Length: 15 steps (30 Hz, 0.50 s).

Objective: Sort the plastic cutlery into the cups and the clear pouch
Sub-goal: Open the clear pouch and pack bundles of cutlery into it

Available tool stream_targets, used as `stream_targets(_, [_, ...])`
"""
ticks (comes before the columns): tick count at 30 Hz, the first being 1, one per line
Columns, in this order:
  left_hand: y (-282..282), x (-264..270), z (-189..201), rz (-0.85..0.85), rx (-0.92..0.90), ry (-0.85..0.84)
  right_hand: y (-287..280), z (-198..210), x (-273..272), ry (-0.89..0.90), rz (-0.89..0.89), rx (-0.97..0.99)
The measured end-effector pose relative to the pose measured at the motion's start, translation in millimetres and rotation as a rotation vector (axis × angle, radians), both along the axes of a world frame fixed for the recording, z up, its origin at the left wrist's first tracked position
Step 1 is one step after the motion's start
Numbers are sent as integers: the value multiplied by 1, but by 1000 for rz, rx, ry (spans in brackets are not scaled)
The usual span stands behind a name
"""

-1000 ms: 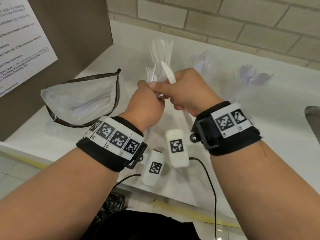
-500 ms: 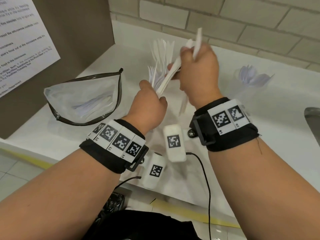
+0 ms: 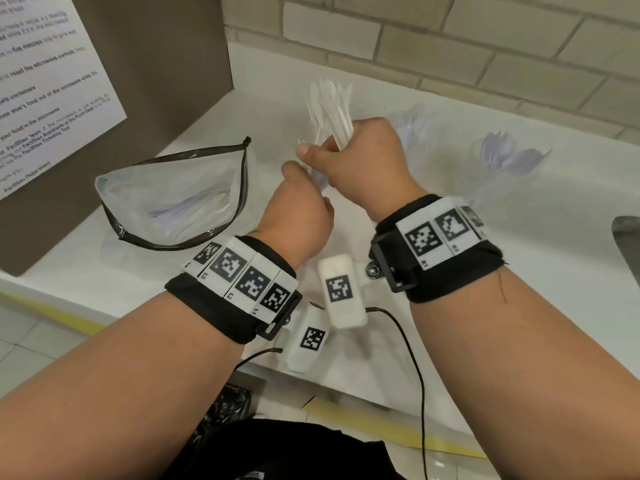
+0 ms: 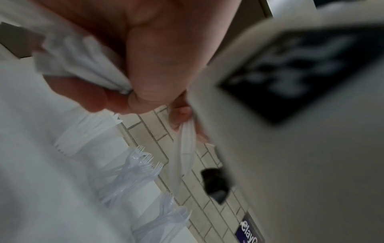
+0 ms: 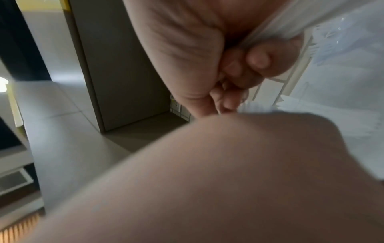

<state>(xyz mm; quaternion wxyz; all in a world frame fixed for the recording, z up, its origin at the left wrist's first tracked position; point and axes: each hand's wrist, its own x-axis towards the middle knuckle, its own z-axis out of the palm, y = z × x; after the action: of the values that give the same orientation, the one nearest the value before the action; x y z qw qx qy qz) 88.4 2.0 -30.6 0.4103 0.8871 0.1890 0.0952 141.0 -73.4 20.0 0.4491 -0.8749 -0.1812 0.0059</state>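
Note:
My left hand (image 3: 298,206) grips a bundle of white plastic cutlery (image 4: 83,62) over the white counter. Right beside and just above it, my right hand (image 3: 356,157) is curled round a few white pieces (image 3: 341,133); the left wrist view shows its fingertips pinching a white knife (image 4: 182,148). The clear pouch (image 3: 173,199) with a black zip rim lies open at the left with some white cutlery inside. Behind the hands stand clear cups: one with knives (image 3: 329,98), one with forks (image 3: 408,119), one with spoons (image 3: 509,157). The cups' walls barely show.
A brown panel with a printed notice (image 3: 52,81) stands at the left. A brick wall (image 3: 450,46) runs behind the counter (image 3: 554,237). A grey object (image 3: 627,244) shows at the right edge. The counter's front edge lies below my wrists.
My right hand, raised toward the knife cup half a second ago with white pieces, has come back down against my left hand. The left hand has kept its bundle.

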Motion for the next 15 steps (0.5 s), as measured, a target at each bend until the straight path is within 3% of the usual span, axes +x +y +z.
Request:
stream_targets(6, [-3, -1, -2, 15, 10, -35, 12, -1, 4, -109, -35, -175])
stream_targets(15, [8, -4, 2, -73, -23, 3, 5, 22, 17, -183, -129, 200])
